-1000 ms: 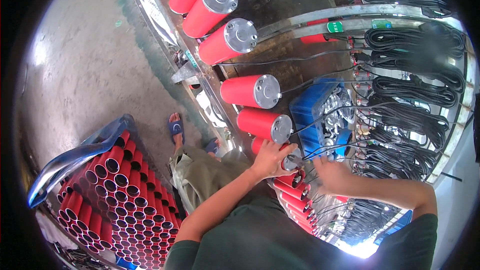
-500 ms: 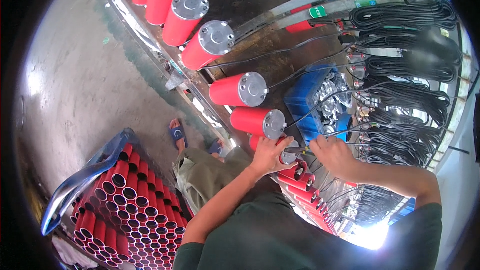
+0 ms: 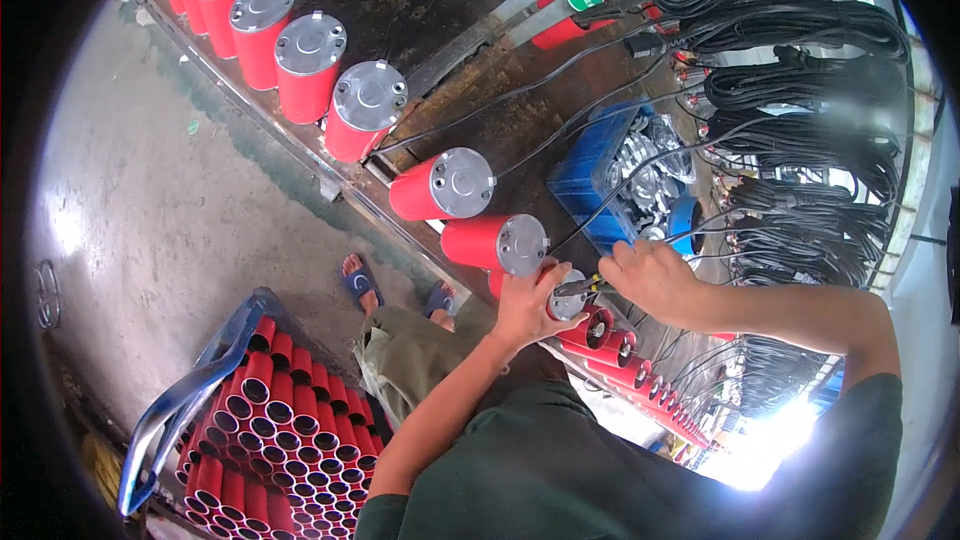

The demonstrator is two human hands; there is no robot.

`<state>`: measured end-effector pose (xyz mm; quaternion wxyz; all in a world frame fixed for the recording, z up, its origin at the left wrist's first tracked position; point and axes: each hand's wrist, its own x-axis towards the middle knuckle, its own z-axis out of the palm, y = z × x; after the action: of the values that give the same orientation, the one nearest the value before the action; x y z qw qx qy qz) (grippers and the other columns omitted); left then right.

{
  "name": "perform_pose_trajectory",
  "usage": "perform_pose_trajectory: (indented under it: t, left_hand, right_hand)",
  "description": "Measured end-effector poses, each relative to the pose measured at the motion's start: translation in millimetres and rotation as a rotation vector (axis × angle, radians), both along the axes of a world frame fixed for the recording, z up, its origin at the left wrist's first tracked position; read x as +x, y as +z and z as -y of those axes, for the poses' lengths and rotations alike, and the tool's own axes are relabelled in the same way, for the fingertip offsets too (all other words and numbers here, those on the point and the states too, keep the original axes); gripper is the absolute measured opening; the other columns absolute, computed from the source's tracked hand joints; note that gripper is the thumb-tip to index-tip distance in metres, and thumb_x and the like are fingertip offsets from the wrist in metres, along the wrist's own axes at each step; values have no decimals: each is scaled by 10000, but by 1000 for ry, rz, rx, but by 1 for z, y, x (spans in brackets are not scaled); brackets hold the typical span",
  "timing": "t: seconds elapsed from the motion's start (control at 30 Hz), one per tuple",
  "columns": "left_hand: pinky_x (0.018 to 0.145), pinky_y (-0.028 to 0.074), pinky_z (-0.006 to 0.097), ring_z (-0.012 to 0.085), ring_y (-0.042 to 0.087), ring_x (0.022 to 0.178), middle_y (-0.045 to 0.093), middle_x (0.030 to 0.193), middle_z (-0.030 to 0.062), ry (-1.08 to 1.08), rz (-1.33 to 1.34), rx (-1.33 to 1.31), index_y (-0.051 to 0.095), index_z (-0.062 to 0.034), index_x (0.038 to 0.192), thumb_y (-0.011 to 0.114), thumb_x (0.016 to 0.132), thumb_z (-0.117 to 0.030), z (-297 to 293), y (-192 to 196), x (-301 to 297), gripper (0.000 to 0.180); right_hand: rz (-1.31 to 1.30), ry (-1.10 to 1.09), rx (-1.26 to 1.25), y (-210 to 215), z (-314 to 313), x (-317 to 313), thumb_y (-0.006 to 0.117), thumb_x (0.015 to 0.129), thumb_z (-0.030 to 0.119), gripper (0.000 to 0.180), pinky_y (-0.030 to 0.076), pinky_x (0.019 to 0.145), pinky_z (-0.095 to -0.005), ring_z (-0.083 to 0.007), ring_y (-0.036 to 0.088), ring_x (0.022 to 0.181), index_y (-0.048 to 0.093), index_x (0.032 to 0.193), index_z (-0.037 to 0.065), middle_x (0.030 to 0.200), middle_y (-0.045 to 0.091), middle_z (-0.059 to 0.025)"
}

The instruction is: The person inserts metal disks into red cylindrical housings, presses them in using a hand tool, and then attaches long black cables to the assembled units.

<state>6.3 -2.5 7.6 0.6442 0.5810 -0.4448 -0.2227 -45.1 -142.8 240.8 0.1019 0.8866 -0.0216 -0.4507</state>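
The left hand (image 3: 520,305) is clenched round a red cylinder (image 3: 497,282) lying on the worktop (image 3: 500,110), its fingers curled over the rim of the grey end cap (image 3: 568,295); the right hand (image 3: 655,280) is closed on a small tool (image 3: 583,287), seemingly a screwdriver with a dark and yellow handle, whose tip meets the face of that cap; the cylinder is the nearest of a row of capped cylinders (image 3: 440,185) that runs away to the upper left, each lying on its side just beside the next. To do this well, I would judge that the left hand should keep the cylinder from rolling, pressing it down against the worktop rather than merely resting on it; the tool wants to sit square to the cap so the tip does not slip out and skid across the metal; whether it is seated in a screw cannot be told, since the hands hide the spot. A black cable (image 3: 640,175) crosses just above the right hand and ought to stay out of the wrist's way; the blue crate (image 3: 590,165) of metal parts lies near, beyond the right hand; bundles of black cable (image 3: 800,90) hang to the right; open red tubes (image 3: 270,430) fill a trolley (image 3: 175,410) by the person's left leg, well apart from the work.
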Motion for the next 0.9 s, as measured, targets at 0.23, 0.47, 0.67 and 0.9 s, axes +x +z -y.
perform_pose_trajectory:
  t: [0.23, 0.47, 0.67, 0.9]
  left_hand:
    - [940, 488, 489, 359, 644, 1121, 649, 1257, 105, -56, 18, -3, 627, -128, 1362, 979, 556, -328, -1, -8, -7, 903]
    - [897, 520, 478, 352, 677, 1049, 672, 1196, 136, -24, 1, -26, 634, -96, 1282, 1009, 583, -341, 2, -4, -3, 830]
    - [892, 523, 468, 349, 673, 1063, 668, 1211, 132, -18, 15, -43, 633, -102, 1296, 1008, 580, -334, 5, -4, -5, 841]
    - [882, 501, 490, 368, 644, 1095, 646, 1231, 127, -31, 14, -60, 645, -100, 1314, 1000, 584, -371, 0, -6, 3, 855]
  right_hand:
    - [-385, -2576, 880, 0, -59, 11, 744, 890, 275, 324, 368, 513, -227, -105, 531, 682, 551, 1060, 78, 1049, 668, -155]
    - [51, -107, -87, -1, -13, -8, 788, 830, 234, 364, 573, 678, -388, -277, 712, 821, 608, 1077, 35, 931, 637, -103]
    - [220, 107, -110, -6, 1, -11, 753, 796, 167, 343, 557, 650, -387, -252, 700, 814, 632, 1103, 71, 888, 657, -79]
    - [-246, -1600, 475, 3, -38, 4, 807, 742, 139, 312, 492, 532, -377, -210, 639, 634, 633, 975, 26, 799, 655, -78]
